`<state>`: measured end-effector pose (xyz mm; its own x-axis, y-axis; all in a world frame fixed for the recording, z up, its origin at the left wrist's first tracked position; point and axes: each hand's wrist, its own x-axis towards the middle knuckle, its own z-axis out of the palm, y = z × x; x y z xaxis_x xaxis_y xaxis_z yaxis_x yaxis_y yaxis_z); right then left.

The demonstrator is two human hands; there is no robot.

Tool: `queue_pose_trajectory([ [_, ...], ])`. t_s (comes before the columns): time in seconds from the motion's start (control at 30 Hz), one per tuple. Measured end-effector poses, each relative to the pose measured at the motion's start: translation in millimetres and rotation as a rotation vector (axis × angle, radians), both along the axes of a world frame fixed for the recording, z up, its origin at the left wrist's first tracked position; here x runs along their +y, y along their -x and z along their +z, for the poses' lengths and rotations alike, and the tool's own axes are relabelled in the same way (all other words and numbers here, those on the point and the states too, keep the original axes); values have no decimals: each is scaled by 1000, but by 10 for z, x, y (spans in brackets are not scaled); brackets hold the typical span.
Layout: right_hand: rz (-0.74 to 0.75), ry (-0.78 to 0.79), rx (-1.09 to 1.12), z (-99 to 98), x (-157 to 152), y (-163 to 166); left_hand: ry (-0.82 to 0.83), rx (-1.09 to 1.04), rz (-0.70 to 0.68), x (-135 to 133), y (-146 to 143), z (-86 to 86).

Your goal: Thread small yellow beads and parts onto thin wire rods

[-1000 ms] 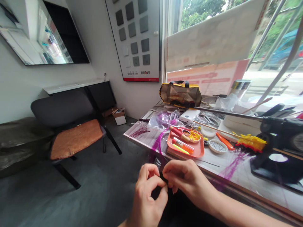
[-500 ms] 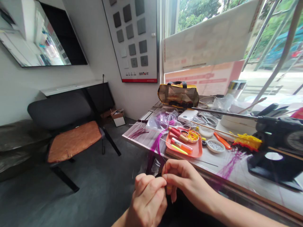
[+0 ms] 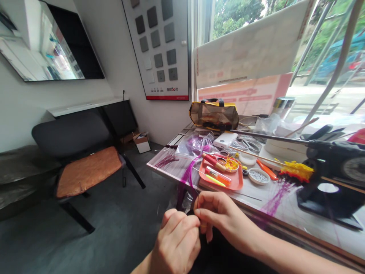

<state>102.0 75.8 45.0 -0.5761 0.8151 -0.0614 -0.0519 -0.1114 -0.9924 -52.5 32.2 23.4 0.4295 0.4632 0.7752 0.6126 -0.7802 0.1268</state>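
Both hands meet in front of the table's near edge. My left hand is closed with its knuckles up, and what its fingers hold is hidden. My right hand pinches thumb against forefinger beside the left fingertips; something thin and dark shows at the pinch, too fine to name. Just beyond them, purple threads hang over the table edge. Close by lies an orange-pink tray with a red-handled tool, a clear orange-tipped tube, a yellow stick and yellow strands.
Right of the tray stand a bowl of small grey beads and orange-handled pliers. A yellow-and-red thread bundle hangs on a rod by a black machine. Behind are a mesh bag and white box. A chair stands left.
The view has shifted very slightly. Both hands keep nearly the same pose and place, and the things on the table have not moved.
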Motion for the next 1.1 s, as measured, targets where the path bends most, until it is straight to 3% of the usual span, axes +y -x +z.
queue_pose_trajectory([
  [0.07, -25, -359, -163, 37, -13, -60, 261, -149, 8, 10, -17, 62],
  [0.17, 74, -1196, -392, 79, -20, -168, 939, -523, 29, 42, -53, 166],
  [0.23, 163, -1643, -439, 81, -11, -227, 1334, -813, 18, 69, -76, 213],
  [0.3, 186, -1866, -440, 61, 3, -265, 1543, -1028, -13, 93, -94, 228],
  [0.37, 181, -1922, -435, 29, 12, -280, 1630, -1131, -41, 106, -106, 218],
  [0.47, 189, -1823, -473, -25, 12, -259, 1614, -1140, -63, 101, -115, 177],
  [0.53, 159, -1585, -496, -50, 2, -220, 1440, -986, -40, 80, -114, 141],
  [0.63, 81, -967, -445, -51, -18, -144, 895, -565, 45, 32, -101, 73],
  [0.73, 66, -354, -243, -31, -18, -77, 353, -277, 109, -7, -66, 2],
  [0.83, 112, -28, -34, -38, 19, -29, 49, -47, 38, -9, -8, -43],
  [0.93, 148, 122, 51, -57, 63, -1, -68, 83, -25, 9, 39, -45],
  [1.0, 147, 125, 29, -47, 71, -3, -39, 67, -25, 22, 43, -17],
  [1.07, 78, -76, -110, -11, 55, -31, 135, -29, -32, 40, 23, 38],
  [1.1, 43, -295, -207, 11, 41, -55, 314, -117, -31, 51, 6, 73],
])
